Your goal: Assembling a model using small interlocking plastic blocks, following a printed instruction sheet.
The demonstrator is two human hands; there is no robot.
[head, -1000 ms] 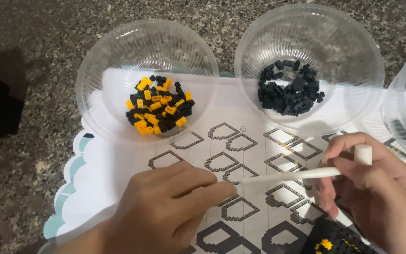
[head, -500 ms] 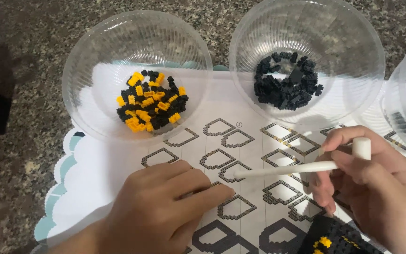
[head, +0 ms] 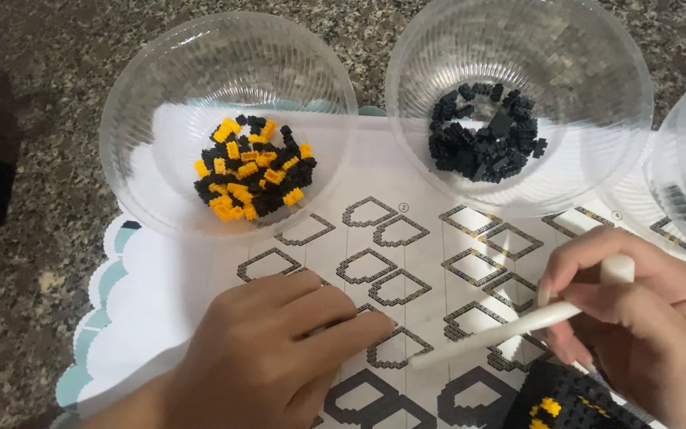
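View has drifted left, hands barely moved | left hand [head: 279,357] flat, fingers loosely together on instruction sheet [head: 406,270] | right hand [head: 645,326] pinching white tweezers [head: 518,326], tip just beside left fingertips | bowl of yellow-black bricks [head: 252,168] above.

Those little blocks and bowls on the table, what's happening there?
A person is working over a printed instruction sheet on a speckled stone counter. The left hand rests flat on the sheet, fingers pointing at an outline. The right hand holds a white stick tool. One clear bowl holds yellow and black blocks; another bowl holds black ones.
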